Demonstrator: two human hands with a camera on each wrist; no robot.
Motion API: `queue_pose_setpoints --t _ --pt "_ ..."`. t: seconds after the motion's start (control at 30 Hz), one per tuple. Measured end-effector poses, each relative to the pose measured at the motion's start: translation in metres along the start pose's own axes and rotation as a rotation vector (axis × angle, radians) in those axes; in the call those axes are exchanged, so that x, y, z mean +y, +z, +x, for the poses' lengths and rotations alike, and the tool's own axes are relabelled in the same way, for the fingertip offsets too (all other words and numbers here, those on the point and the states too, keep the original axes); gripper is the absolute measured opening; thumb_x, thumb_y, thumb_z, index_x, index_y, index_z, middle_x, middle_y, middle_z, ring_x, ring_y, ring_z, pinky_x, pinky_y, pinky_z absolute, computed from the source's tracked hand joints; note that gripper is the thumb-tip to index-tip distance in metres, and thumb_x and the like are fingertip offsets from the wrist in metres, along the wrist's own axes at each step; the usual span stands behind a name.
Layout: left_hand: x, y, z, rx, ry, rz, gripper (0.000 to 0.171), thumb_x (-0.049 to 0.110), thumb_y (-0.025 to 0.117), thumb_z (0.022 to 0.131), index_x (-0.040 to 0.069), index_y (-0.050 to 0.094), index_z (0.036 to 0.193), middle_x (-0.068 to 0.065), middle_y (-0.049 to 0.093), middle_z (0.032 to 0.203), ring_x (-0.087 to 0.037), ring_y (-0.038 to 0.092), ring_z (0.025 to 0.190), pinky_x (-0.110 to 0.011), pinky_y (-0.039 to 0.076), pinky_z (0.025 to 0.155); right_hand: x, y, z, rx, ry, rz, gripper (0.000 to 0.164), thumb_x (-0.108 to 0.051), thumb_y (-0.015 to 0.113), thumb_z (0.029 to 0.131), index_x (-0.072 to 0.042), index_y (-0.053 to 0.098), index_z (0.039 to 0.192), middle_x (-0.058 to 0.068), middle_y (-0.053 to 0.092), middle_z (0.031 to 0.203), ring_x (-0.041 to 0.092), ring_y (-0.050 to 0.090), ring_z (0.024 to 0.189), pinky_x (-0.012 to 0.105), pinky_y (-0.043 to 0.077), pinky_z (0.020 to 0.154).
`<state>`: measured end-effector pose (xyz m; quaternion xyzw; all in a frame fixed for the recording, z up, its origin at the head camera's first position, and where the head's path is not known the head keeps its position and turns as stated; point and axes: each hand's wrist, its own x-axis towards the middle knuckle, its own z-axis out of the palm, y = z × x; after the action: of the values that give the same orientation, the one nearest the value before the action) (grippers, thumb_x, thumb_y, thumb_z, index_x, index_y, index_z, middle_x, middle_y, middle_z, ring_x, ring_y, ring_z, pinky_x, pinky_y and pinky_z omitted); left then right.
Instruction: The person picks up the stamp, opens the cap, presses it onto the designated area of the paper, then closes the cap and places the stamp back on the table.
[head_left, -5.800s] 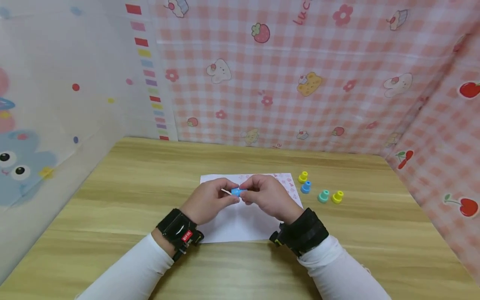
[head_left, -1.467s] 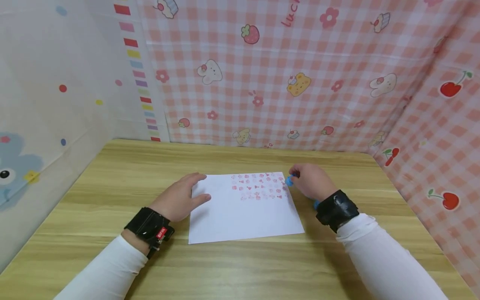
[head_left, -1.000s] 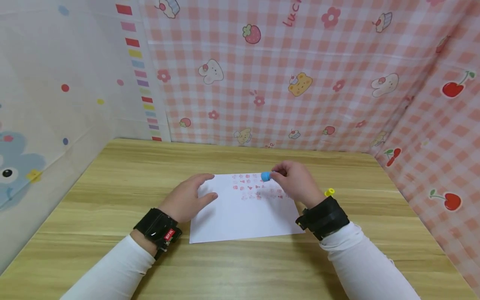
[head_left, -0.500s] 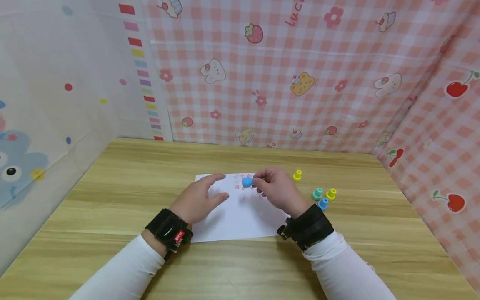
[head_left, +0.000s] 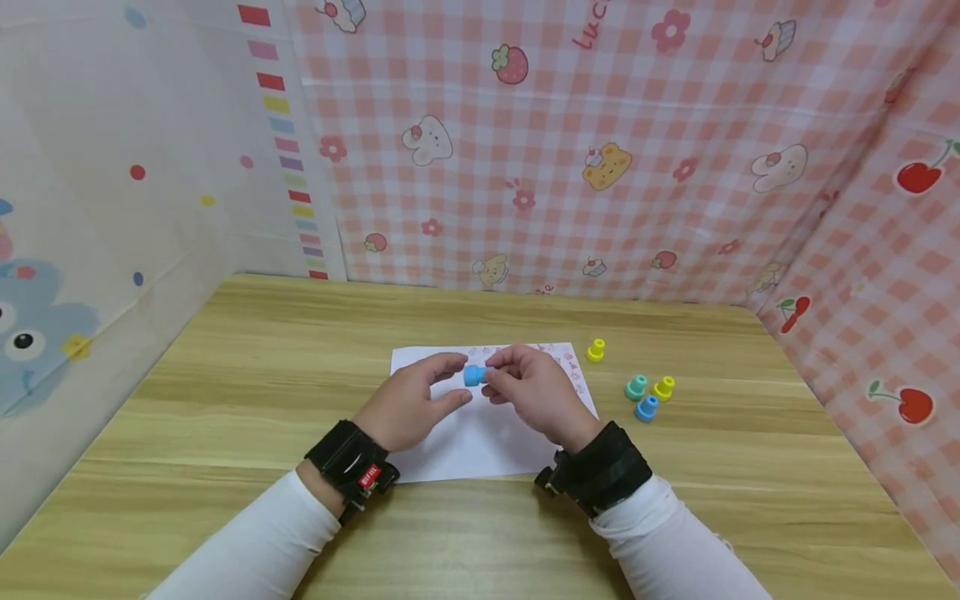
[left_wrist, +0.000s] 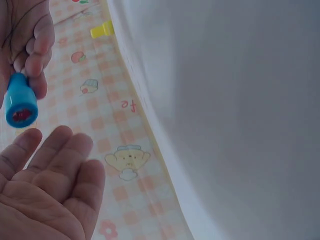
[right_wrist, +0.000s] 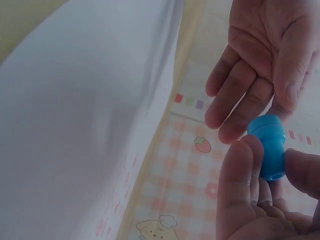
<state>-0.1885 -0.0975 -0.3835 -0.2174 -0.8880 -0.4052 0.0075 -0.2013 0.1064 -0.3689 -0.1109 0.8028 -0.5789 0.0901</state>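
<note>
Over the paper in the head view, my right hand (head_left: 536, 392) pinches a small blue stamp (head_left: 474, 376) by its narrow handle. The stamp lies sideways in the air, its wide end toward my left hand (head_left: 412, 404). In the left wrist view, red shows inside the wide end of the stamp (left_wrist: 21, 107). My left hand stays open, thumb and fingers spread on either side of that end. Beneath both hands is a white sheet of paper (head_left: 480, 446) with small red and pink prints along its far right part, partly hidden by my right hand.
To the right of the sheet stand more stamps: a yellow one (head_left: 596, 350) at the back, then a teal one (head_left: 636, 387), another yellow one (head_left: 663, 388) and a blue one (head_left: 647, 408) grouped together. Patterned cloth (head_left: 555, 108) hangs behind the wooden table (head_left: 300, 333).
The earlier blue stamp held between both hands now stands with the group at right. My right hand has picked up another blue stamp and carried it left; my left hand has shifted right.
</note>
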Motion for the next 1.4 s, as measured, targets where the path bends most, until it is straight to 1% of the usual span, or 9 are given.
queue_pose_setpoints --t 0.13,0.2,0.37,0.53,0.63,0.87,0.97,1.13,1.4 --pt "0.0 0.003 0.001 0.001 0.027 -0.053 0.039 0.028 0.063 0.091 0.015 0.054 0.128 0.007 0.059 0.118 -0.004 0.054 0.102 -0.039 0.048 0.089 0.0 0.004 -0.001 -0.018 -0.033 0.03 0.011 -0.012 0.064 0.09 -0.005 0.06 0.097 0.009 0.068 0.088 0.028 0.064 0.082 0.033 0.056 0.071" --pt "0.0 0.003 0.001 0.008 0.035 -0.069 0.035 0.026 0.063 0.092 0.015 0.057 0.125 0.008 0.061 0.113 -0.001 0.055 0.096 -0.035 0.05 0.085 0.0 0.005 -0.001 -0.028 -0.037 0.047 0.01 -0.011 0.064 0.089 -0.004 0.061 0.097 0.01 0.068 0.089 0.028 0.063 0.082 0.033 0.056 0.072" --pt "0.001 0.002 0.001 0.032 0.04 -0.063 0.025 0.026 0.062 0.092 0.02 0.061 0.116 0.01 0.062 0.102 0.0 0.056 0.087 -0.031 0.052 0.076 -0.001 0.006 -0.002 -0.041 -0.022 0.059 0.011 -0.014 0.065 0.089 -0.007 0.062 0.097 0.01 0.067 0.09 0.024 0.063 0.08 0.034 0.055 0.074" --pt "0.002 0.003 0.001 0.049 0.04 -0.086 0.018 0.025 0.064 0.091 0.024 0.062 0.109 0.012 0.063 0.096 -0.002 0.056 0.083 -0.031 0.052 0.072 0.0 0.007 -0.002 -0.072 -0.02 0.054 0.016 -0.02 0.066 0.089 -0.008 0.064 0.101 0.009 0.068 0.091 0.026 0.063 0.083 0.036 0.055 0.075" --pt "0.003 0.003 0.0 0.055 0.032 -0.097 0.015 0.024 0.065 0.09 0.025 0.062 0.105 0.012 0.063 0.092 -0.004 0.056 0.08 -0.031 0.052 0.068 -0.001 0.008 -0.002 -0.087 -0.021 0.052 0.017 -0.018 0.065 0.09 -0.007 0.065 0.102 0.01 0.068 0.092 0.027 0.062 0.084 0.038 0.055 0.076" --pt "0.004 0.002 -0.001 0.055 0.016 -0.097 0.016 0.024 0.065 0.09 0.022 0.063 0.105 0.01 0.063 0.088 -0.007 0.054 0.075 -0.033 0.051 0.064 -0.026 0.009 -0.017 -0.078 -0.027 0.008 0.014 -0.009 0.06 0.092 0.0 0.064 0.102 0.021 0.066 0.096 0.029 0.062 0.084 0.04 0.055 0.077" --pt "0.004 0.002 0.0 0.052 0.008 -0.102 0.016 0.024 0.065 0.09 0.022 0.064 0.105 0.01 0.063 0.087 -0.007 0.054 0.075 -0.033 0.051 0.064 -0.032 0.009 -0.021 -0.078 -0.028 0.003 0.013 -0.008 0.059 0.092 0.0 0.063 0.101 0.022 0.066 0.096 0.03 0.062 0.084 0.04 0.055 0.077" --pt "0.003 0.001 0.0 0.049 0.003 -0.111 0.016 0.023 0.066 0.089 0.02 0.064 0.105 0.009 0.063 0.086 -0.008 0.055 0.075 -0.033 0.051 0.064 -0.034 0.009 -0.023 -0.086 -0.026 -0.004 0.015 -0.008 0.059 0.092 0.002 0.063 0.103 0.021 0.066 0.096 0.032 0.062 0.086 0.041 0.054 0.077" --pt "0.003 0.0 -0.001 0.045 0.007 -0.137 0.019 0.019 0.066 0.089 0.013 0.065 0.106 0.008 0.064 0.085 -0.01 0.055 0.075 -0.034 0.051 0.063 -0.035 0.01 -0.023 -0.084 -0.021 -0.018 0.01 -0.007 0.058 0.093 -0.003 0.064 0.1 0.019 0.067 0.094 0.029 0.062 0.084 0.039 0.054 0.077"
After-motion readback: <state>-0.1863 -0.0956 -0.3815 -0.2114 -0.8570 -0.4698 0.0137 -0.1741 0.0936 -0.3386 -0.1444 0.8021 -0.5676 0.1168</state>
